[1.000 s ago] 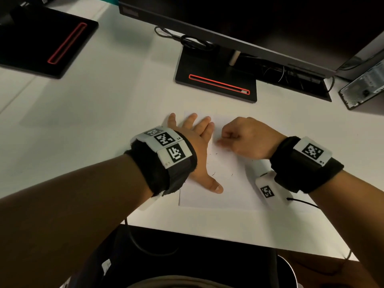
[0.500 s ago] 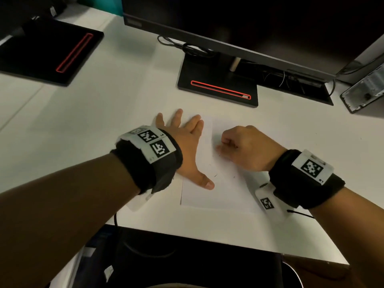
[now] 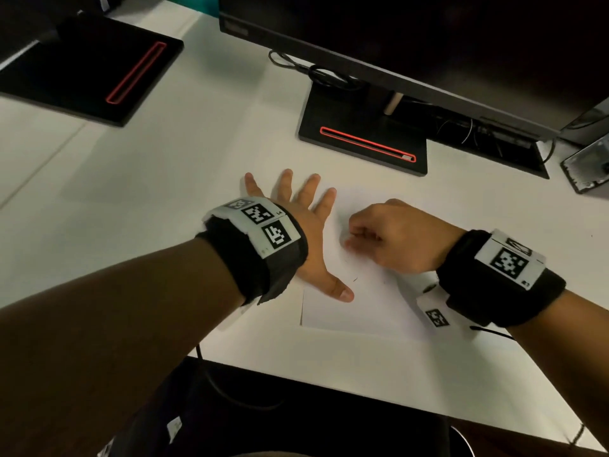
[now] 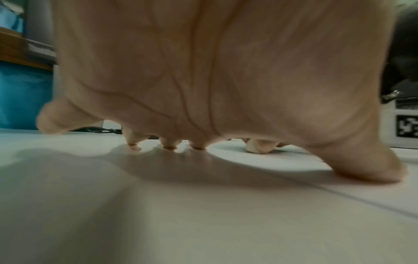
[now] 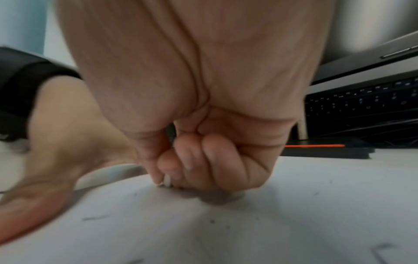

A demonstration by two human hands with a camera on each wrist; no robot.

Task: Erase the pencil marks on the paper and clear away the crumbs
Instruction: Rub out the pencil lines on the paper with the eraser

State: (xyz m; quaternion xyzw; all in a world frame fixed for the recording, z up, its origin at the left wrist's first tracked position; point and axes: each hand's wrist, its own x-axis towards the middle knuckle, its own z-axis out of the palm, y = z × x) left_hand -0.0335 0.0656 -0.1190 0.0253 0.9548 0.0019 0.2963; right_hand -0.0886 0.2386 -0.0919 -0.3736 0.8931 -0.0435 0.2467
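A white sheet of paper (image 3: 359,301) lies on the white desk near the front edge. My left hand (image 3: 296,222) lies flat with spread fingers, pressing on the paper's left edge, thumb (image 3: 341,291) on the sheet. My right hand (image 3: 389,239) is curled into a fist on the middle of the paper and pinches a small white eraser (image 5: 167,181) between thumb and fingers, its tip against the sheet. Dark eraser crumbs (image 5: 212,221) and a faint pencil mark (image 3: 355,279) lie scattered on the paper.
A monitor stand (image 3: 362,136) with a red stripe sits just behind the paper under the monitor (image 3: 412,44). A second black base (image 3: 95,70) is at the far left. Cables (image 3: 316,72) and a grey device (image 3: 590,166) lie at the back. The desk's front edge (image 3: 362,387) is close.
Both hands have shifted slightly over the paper; the right fist moved a little, rubbing the sheet. The left hand stays flat on the paper's left edge.
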